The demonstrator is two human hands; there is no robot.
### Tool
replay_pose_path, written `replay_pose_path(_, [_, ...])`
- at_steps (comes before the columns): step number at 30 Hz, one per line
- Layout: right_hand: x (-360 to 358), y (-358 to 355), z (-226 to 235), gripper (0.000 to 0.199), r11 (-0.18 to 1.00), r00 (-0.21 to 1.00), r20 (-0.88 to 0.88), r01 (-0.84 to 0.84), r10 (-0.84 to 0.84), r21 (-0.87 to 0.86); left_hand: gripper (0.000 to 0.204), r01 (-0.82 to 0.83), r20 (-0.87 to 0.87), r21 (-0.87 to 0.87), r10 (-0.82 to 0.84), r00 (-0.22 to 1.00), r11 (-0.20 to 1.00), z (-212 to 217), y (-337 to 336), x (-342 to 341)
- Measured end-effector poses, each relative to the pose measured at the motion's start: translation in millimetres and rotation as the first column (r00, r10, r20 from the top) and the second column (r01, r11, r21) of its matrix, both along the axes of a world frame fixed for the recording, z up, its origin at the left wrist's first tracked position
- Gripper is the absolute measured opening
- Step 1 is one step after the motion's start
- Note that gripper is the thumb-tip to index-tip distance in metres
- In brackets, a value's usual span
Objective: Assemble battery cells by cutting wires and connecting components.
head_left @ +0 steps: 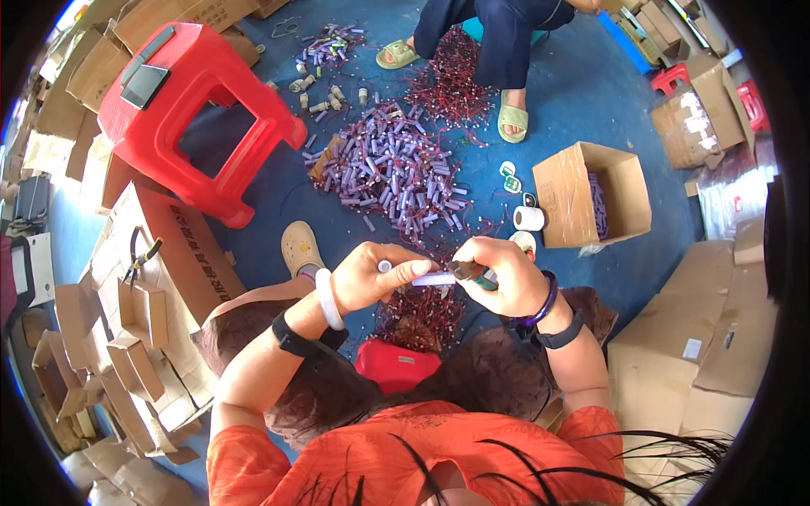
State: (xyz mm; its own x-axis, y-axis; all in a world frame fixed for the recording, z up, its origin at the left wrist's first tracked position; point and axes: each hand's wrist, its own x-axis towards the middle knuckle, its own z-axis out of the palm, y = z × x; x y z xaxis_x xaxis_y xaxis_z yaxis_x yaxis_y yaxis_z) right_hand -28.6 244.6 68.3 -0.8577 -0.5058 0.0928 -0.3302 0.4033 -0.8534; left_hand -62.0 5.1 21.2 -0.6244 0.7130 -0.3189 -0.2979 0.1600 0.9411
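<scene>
My left hand (pixel 367 274) is closed on a purple cylindrical battery cell (pixel 432 279), which sticks out to the right past the thumb. The end of a second cell (pixel 385 266) shows at the same hand. My right hand (pixel 516 282) grips small pliers with green handles (pixel 487 284); their jaws are at the right end of the held cell. Whether the jaws bite on anything is too small to tell. Beyond my hands lies a large pile of purple cells (pixel 388 177) with red wires among them. Between my knees is a heap of red and black wire scraps (pixel 418 325).
A red plastic stool (pixel 190 59) with a phone (pixel 145 86) on it stands left. An open cardboard box (pixel 561 190) holding purple cells is at right. Another person's sandalled foot (pixel 512 118) is beside a far wire heap (pixel 451 80). Yellow-handled pliers (pixel 139 257) lie on cartons.
</scene>
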Motion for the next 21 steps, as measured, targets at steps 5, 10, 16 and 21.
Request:
replay_pose_path(5, [-1.6,-1.0,-3.7,0.023,0.991,0.985,-0.109,-0.132,0.134,0.026,0.031,0.124,-0.14,0.128,-0.106,0.984,0.984,-12.4,10.0,7.3])
replay_pose_path(10, [0.9,-3.3,-4.6,0.024,0.991,0.99,-0.038,-0.133,0.134,0.02,0.028,0.167,-0.191,0.144,-0.138,0.972,0.975,-32.9,19.0,16.4])
replay_pose_path(16, [-6.9,13.4,8.1,0.039,0.917,0.761,-0.601,0.383,-0.244,0.113,0.023,-0.181,-0.217,0.059,0.19,0.958,0.982,-18.4,17.7,23.4])
replay_pose_path(21, [8.3,0.4,-4.0,0.04,0.934,0.864,-0.495,0.249,-0.095,0.255,0.024,-0.348,-0.318,0.108,0.364,0.875,0.931,-17.1,18.0,19.8])
